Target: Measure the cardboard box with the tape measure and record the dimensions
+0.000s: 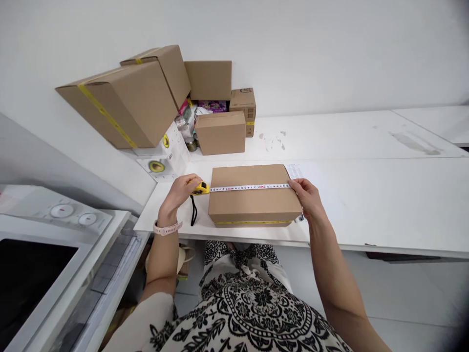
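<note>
A closed cardboard box (252,203) sits near the front edge of the white table. Across its top, from left side to right side, runs the white blade of a tape measure (201,188) with a yellow case. My left hand (183,190) is closed around that case, just beyond the box's left side, and a black wrist strap (194,211) hangs from it. At the box's right edge my right hand (307,194) pinches the free end of the blade. A printed sheet (294,170) lies partly under the box.
Taped cartons (142,102) are stacked on a white box with avocado pictures (157,166) at the back left. Smaller cardboard boxes (222,134) and packaged goods stand beside them. A microwave (40,254) is at the left, and a white wall (330,54) rises behind the table (381,195).
</note>
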Demonstrator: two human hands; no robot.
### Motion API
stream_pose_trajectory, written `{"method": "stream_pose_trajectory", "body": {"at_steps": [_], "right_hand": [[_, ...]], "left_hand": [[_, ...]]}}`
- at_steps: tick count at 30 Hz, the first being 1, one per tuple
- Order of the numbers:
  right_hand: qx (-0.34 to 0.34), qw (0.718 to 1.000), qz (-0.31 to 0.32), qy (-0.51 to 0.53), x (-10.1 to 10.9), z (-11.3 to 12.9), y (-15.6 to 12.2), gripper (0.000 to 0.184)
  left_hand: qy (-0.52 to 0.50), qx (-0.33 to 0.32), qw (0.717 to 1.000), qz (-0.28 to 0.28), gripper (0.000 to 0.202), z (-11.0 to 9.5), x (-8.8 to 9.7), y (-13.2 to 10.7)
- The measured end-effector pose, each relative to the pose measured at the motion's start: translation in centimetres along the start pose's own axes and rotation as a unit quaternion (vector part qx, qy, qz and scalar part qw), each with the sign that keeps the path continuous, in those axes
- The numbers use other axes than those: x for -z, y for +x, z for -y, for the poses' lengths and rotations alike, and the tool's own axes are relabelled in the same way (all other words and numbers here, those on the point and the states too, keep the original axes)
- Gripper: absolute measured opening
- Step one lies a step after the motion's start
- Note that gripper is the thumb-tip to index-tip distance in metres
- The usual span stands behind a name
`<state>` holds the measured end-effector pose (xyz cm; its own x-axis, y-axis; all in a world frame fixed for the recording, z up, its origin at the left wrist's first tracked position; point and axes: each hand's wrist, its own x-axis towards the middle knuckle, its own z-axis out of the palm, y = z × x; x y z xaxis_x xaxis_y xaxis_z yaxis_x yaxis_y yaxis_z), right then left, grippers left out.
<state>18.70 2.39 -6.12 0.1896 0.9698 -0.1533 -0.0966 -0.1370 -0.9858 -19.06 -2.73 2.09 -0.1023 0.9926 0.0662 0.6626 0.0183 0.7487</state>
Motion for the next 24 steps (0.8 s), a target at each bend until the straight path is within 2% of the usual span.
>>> {"method": "stream_pose_trajectory", "body": {"at_steps": [4, 7, 11, 17, 24], "right_hand": [[0.000, 1.000, 0.005, -0.002, 0.1, 0.0, 0.0, 0.040], [0.002, 1.000, 0.007, -0.001, 0.1, -0.1, 0.1, 0.040], [0.004, 1.000, 0.006, -0.005, 0.1, -0.1, 0.1, 0.041], [0.001, 1.000, 0.004, -0.009, 0.0, 0.2, -0.1, 0.041], [0.015, 1.000, 0.001, -0.021, 0.0, 0.0, -0.1, 0.040]], "left_hand": [[0.133, -0.022, 0.990, 0.038, 0.032, -1.6, 0.4, 0.5], [0.200, -0.055, 0.974, 0.091, 0.030, -2.5, 0.5, 0.5], [0.215, -0.064, 0.964, 0.144, 0.026, -2.7, 1.0, 0.8], [0.268, -0.031, 0.945, 0.183, 0.026, -3.1, 2.3, 1.6], [0.310, -0.097, 0.925, 0.195, 0.027, -3.6, 1.2, 2.4]]}}
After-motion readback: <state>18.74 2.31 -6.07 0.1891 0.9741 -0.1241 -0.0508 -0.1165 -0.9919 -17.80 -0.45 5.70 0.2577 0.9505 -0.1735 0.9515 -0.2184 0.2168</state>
